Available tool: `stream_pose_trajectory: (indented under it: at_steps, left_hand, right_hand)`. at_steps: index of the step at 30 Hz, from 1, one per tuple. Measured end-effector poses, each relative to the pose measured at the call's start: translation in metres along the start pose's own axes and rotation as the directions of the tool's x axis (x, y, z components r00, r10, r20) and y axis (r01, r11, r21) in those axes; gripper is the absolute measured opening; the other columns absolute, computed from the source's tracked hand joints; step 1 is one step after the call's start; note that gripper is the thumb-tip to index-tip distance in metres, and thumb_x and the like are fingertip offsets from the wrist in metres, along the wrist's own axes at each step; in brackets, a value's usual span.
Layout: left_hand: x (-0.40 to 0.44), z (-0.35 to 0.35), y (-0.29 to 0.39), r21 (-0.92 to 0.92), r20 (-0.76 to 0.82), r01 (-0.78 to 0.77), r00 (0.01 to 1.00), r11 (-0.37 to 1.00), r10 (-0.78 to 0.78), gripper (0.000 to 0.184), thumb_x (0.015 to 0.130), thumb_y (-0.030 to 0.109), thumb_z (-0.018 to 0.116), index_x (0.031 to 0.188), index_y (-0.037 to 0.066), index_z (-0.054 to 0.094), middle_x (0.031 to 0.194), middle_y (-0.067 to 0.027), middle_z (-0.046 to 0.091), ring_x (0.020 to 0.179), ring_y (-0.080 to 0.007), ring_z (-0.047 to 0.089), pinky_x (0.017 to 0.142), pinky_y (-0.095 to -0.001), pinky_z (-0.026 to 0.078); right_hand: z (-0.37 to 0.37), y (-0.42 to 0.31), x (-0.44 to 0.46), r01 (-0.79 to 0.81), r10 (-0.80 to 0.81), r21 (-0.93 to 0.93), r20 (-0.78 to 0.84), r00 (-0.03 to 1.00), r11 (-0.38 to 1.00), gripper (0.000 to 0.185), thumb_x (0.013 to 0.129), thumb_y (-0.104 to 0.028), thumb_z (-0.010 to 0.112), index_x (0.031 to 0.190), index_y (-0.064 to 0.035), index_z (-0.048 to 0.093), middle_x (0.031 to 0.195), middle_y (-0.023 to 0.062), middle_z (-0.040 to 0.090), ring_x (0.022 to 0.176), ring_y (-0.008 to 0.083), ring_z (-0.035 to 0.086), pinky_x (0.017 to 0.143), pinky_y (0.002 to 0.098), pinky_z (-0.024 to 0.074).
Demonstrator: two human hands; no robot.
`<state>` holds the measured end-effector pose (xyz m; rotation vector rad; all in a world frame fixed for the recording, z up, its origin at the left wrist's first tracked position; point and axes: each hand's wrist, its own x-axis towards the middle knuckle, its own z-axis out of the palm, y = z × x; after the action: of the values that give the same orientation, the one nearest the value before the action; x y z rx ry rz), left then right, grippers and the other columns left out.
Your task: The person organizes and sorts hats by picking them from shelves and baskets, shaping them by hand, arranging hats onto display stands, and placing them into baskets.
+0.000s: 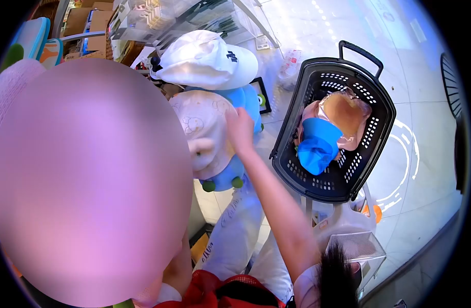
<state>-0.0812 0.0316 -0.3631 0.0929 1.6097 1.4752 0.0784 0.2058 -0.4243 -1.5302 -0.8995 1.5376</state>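
A cream hat [207, 110] with small line drawings is spread in front of me, over a blue plush-looking item [222, 174] with green knobs. At the hat's right edge, the fingers of my right hand [240, 128] are closed on its fabric. My left hand [200, 148] shows only a few slightly smeared fingers, bent against the lower part of the same hat; the rest is hidden behind a large blurred pink oval. Just above lies a white cap [204, 61] with dark lettering on its front.
To the right stands a black shopping basket [286, 138] with a raised handle, holding a blue bucket hat [317, 146] and a brown-and-pink item in clear wrapping [345, 115]. A clear-sided shelf rack [184, 25] and cardboard boxes [97, 28] are at the upper left.
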Motion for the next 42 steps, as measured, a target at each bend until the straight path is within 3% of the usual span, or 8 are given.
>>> stream_pose_trajectory:
  at_steps: [8,12,17,21,25,34,39,42]
  left_hand:
    - [0.007,-0.012,0.004,-0.052,-0.008,0.021,1.0,0.998,-0.021,0.037,0.086,0.034,0.041,0.116,0.012,0.041,0.114,-0.0027,0.047,0.109,-0.0189,0.041,0.096,-0.0362,0.03]
    - [0.01,-0.016,0.005,-0.059,-0.001,0.031,1.0,0.998,-0.031,0.037,0.086,0.034,0.042,0.116,0.012,0.041,0.114,-0.0027,0.047,0.109,-0.0188,0.041,0.096,-0.036,0.03]
    - [0.016,-0.018,0.005,-0.081,0.009,0.039,0.999,0.996,-0.038,0.037,0.086,0.033,0.042,0.116,0.012,0.041,0.114,-0.0026,0.047,0.108,-0.0186,0.042,0.095,-0.0358,0.031]
    - [0.022,-0.021,0.005,-0.103,0.032,0.042,0.999,0.994,-0.039,0.037,0.086,0.033,0.043,0.116,0.012,0.042,0.113,-0.0026,0.047,0.107,-0.0185,0.042,0.095,-0.0357,0.031]
    - [0.028,-0.022,0.005,-0.138,0.068,0.056,0.997,0.989,-0.047,0.037,0.086,0.032,0.043,0.116,0.012,0.042,0.113,-0.0026,0.048,0.107,-0.0184,0.043,0.095,-0.0355,0.032]
    - [0.037,-0.012,0.006,-0.267,0.244,0.191,0.962,0.945,-0.125,0.036,0.085,0.031,0.044,0.116,0.012,0.042,0.112,-0.0025,0.048,0.106,-0.0182,0.044,0.094,-0.0352,0.033]
    - [0.032,-0.039,-0.022,-0.103,-0.016,0.112,0.993,0.988,-0.114,0.036,0.084,0.029,0.047,0.115,0.011,0.042,0.111,-0.0044,0.049,0.101,-0.0179,0.048,0.091,-0.036,0.036]
    - [0.039,-0.05,-0.022,0.039,-0.032,-0.088,0.996,0.995,0.089,0.033,0.084,0.027,0.049,0.112,0.01,0.046,0.111,-0.0057,0.049,0.101,-0.0189,0.048,0.089,-0.0352,0.037]
  right_hand:
    - [0.017,0.023,-0.079,-0.139,0.213,0.27,-0.267,0.94,0.953,0.02,0.08,-0.014,0.05,0.082,0.0049,0.047,0.078,0.0194,0.053,0.075,0.0294,0.053,0.064,0.0365,0.0391]
    - [0.02,0.045,-0.105,-0.345,0.356,0.345,0.035,0.934,0.873,0.021,0.08,-0.015,0.052,0.083,0.0047,0.047,0.077,0.0148,0.055,0.072,0.0206,0.054,0.062,0.0322,0.0402]
    - [-0.008,0.033,-0.105,-0.655,0.507,0.378,0.424,0.751,0.654,0.021,0.079,-0.016,0.055,0.087,0.0022,0.05,0.078,0.009,0.057,0.07,0.013,0.054,0.064,0.0263,0.0428]
    - [-0.018,0.038,-0.077,-0.108,0.128,0.376,-0.029,0.991,0.92,0.023,0.079,-0.013,0.056,0.095,0.0016,0.05,0.078,0.003,0.054,0.07,0.0073,0.05,0.063,0.0211,0.0416]
    - [-0.022,0.037,-0.045,-0.094,0.064,0.229,0.137,0.989,0.969,0.019,0.074,-0.007,0.058,0.091,-0.0004,0.053,0.068,0.0047,0.055,0.062,0.0106,0.051,0.057,0.0247,0.0422]
    - [-0.029,0.043,-0.06,-0.002,-0.018,0.213,0.093,0.995,0.977,0.022,0.071,0.002,0.054,0.092,-0.0014,0.055,0.072,0.0049,0.055,0.064,0.0118,0.052,0.059,0.0245,0.0433]
    - [-0.037,0.055,-0.076,-0.091,0.047,0.266,0.166,0.985,0.96,0.027,0.072,0.004,0.051,0.098,-0.0014,0.053,0.075,0.0018,0.053,0.065,0.0078,0.049,0.063,0.0204,0.0423]
    - [-0.038,0.06,-0.083,-0.191,0.103,0.353,0.254,0.962,0.916,0.031,0.072,0.006,0.05,0.103,-0.0014,0.05,0.077,0.0028,0.053,0.066,0.0085,0.049,0.064,0.0203,0.043]
